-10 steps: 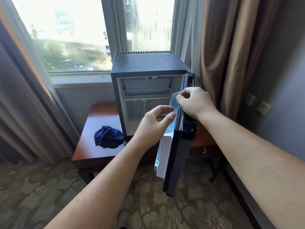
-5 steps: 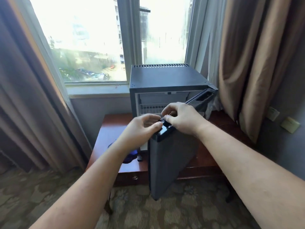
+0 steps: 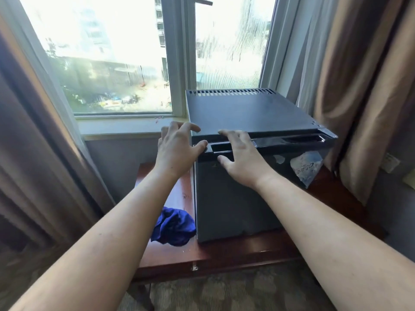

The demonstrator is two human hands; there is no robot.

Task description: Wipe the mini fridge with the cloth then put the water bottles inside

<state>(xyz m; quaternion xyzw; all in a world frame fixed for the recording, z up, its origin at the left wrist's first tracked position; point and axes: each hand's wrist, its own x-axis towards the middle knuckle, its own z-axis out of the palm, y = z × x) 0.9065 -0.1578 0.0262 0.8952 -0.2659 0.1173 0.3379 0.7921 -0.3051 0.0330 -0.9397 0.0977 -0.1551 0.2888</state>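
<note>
Left fingers point(image 3: 190, 127): spread and loosely curled, tips at the top left corner of the fridge; thumb tip against the left end of the door's top edge; gripping nothing.
Left hand point(image 3: 175, 151): at 9 o'clock of the fridge's front top corner, palm turned toward the left side wall.
Right fingers point(image 3: 226, 133): open and splayed, laid over the seam between lid and door; thumb pointing left across the door face; holding nothing.
Right hand point(image 3: 241, 159): flat on the upper left part of the door, just beside the left hand, not touching it.
Forearms: both bare, reaching in from 6 o'clock.
Fridge point(image 3: 247, 108): dark, boxy, upright on the table; vent slots along the back of the top.
Door point(image 3: 235, 203): shut or very nearly so, recessed handle slot running along its top edge; torn pale sticker at upper right.
Cloth point(image 3: 173, 226): blue, crumpled, lying on the table at 8 o'clock of the fridge, touching or just beside its lower left corner.
Table point(image 3: 224, 254): reddish wood, small metal knob on the front edge.
Window point(image 3: 107, 59): at 12 o'clock behind the fridge, bright; sill just beyond the left hand.
Curtains point(image 3: 359, 86): brown, hanging at 3 and 9 o'clock.
Bottles: none in sight.
</note>
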